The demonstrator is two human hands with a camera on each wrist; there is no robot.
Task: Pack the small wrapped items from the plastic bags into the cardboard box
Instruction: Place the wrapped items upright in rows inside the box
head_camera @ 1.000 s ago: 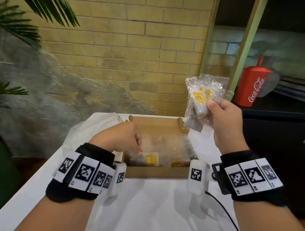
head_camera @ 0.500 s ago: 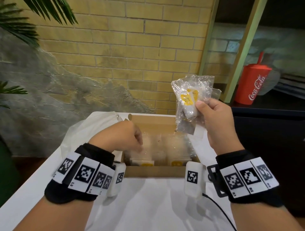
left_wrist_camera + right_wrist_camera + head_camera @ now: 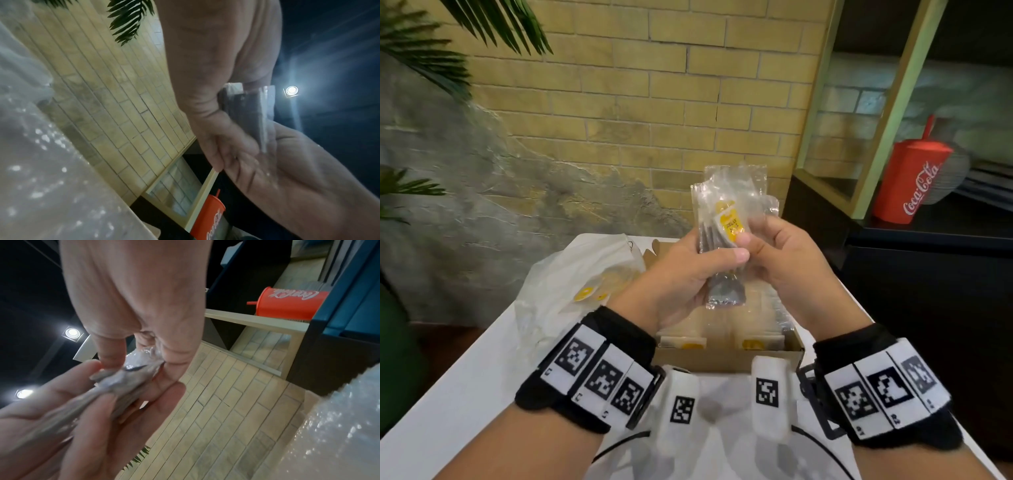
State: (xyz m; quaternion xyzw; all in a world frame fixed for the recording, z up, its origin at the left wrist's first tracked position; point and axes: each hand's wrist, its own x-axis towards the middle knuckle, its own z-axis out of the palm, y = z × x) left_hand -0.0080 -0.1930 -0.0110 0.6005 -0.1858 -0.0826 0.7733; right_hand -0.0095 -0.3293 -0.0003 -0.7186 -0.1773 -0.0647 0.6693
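Between the two hands: clear wrapped packets (image 3: pixel 726 240), pinched by left hand (image 3: pixel 681 274) and right hand (image 3: pixel 784 260); cardboard box (image 3: pixel 726 359) beneath them.

A white table (image 3: pixel 465 394) carries an open cardboard box (image 3: pixel 726 358) at centre and a crumpled plastic bag (image 3: pixel 571 274) at far left

Wrist gear: two black bands, tagged.

Left hand (image 3: pixel 681 274) and right hand (image 3: pixel 787 267) are bare, forearms uncovered. Each wrist carries a black fabric band (image 3: pixel 571 387) faced with three white plates printed with black square codes. A white block (image 3: pixel 681 404) with one code hangs under each wrist, lower centre; thin black cables (image 3: pixel 619 445) trail below them.
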